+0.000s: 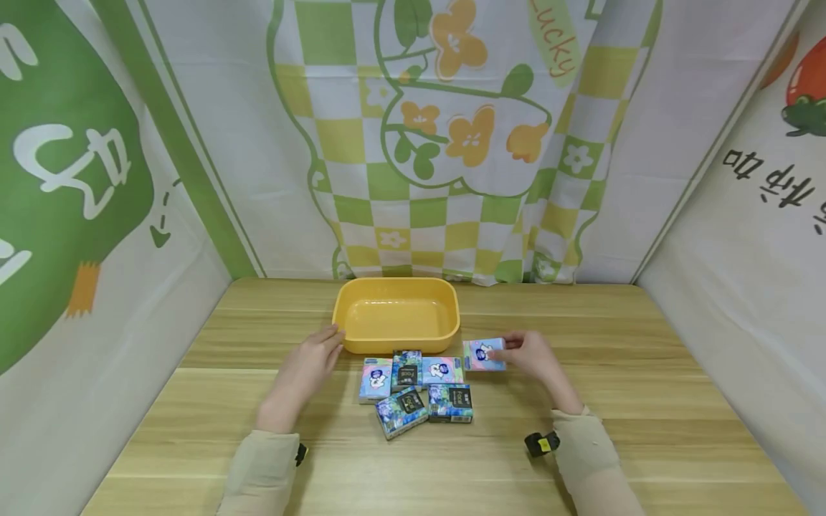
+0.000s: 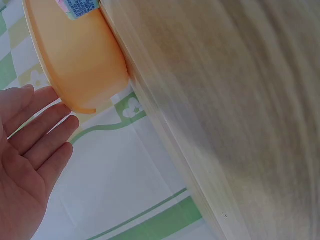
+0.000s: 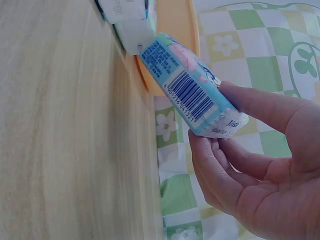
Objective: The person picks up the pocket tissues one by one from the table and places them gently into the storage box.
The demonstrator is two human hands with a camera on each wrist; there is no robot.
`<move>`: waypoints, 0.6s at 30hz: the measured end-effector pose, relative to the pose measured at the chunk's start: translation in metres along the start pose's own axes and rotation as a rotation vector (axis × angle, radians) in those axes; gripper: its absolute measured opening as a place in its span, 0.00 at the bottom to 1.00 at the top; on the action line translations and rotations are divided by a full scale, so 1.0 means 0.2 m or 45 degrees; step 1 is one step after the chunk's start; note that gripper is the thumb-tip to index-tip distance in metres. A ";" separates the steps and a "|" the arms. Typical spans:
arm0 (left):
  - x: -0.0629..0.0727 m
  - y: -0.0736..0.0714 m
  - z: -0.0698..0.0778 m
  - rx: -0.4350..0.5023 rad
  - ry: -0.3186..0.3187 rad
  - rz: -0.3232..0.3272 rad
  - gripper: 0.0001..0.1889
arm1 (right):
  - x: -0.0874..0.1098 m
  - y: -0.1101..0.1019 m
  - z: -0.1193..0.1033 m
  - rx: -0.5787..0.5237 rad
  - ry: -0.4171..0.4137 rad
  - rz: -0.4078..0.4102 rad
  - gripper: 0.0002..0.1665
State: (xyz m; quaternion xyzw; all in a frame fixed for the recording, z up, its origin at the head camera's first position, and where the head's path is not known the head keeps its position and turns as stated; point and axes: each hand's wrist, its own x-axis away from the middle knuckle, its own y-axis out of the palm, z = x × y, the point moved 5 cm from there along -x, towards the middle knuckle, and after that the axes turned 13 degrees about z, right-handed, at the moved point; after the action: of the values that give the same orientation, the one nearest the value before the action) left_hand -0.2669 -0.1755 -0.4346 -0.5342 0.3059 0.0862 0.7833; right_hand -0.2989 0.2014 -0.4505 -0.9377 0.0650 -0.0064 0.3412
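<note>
My right hand (image 1: 532, 355) pinches a pale blue and pink tissue pack (image 1: 482, 355) between thumb and fingers, right of the yellow tub. In the right wrist view the barcode side of this tissue pack (image 3: 187, 92) faces the camera. My left hand (image 1: 312, 362) has its fingertips at the near left corner of the yellow tub (image 1: 400, 345). Its fingers (image 2: 42, 127) are nearly straight in the left wrist view. Before the tub lie two more pale packs (image 1: 375, 383) and three dark blue floral packs (image 1: 449, 403), close together.
The wooden table (image 1: 581, 459) carries the tub near its back edge, against a green and yellow checked curtain (image 1: 452, 215). Printed cloth walls (image 1: 742, 287) stand at both sides. Each wrist wears a black strap, the right one (image 1: 542, 444) with a yellow mark.
</note>
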 end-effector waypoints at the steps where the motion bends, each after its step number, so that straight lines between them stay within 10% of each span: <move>1: 0.00 0.00 0.00 0.000 -0.001 -0.001 0.16 | 0.00 0.00 0.00 -0.008 0.000 0.001 0.30; 18: 0.00 0.00 0.01 0.001 -0.011 -0.020 0.16 | 0.01 -0.07 -0.12 -0.003 -0.044 0.019 0.35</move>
State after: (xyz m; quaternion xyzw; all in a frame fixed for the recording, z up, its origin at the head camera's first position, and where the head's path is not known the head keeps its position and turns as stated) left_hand -0.2658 -0.1746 -0.4335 -0.5359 0.2981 0.0822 0.7856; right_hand -0.2962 0.1965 -0.4225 -0.9376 0.0661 0.0125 0.3412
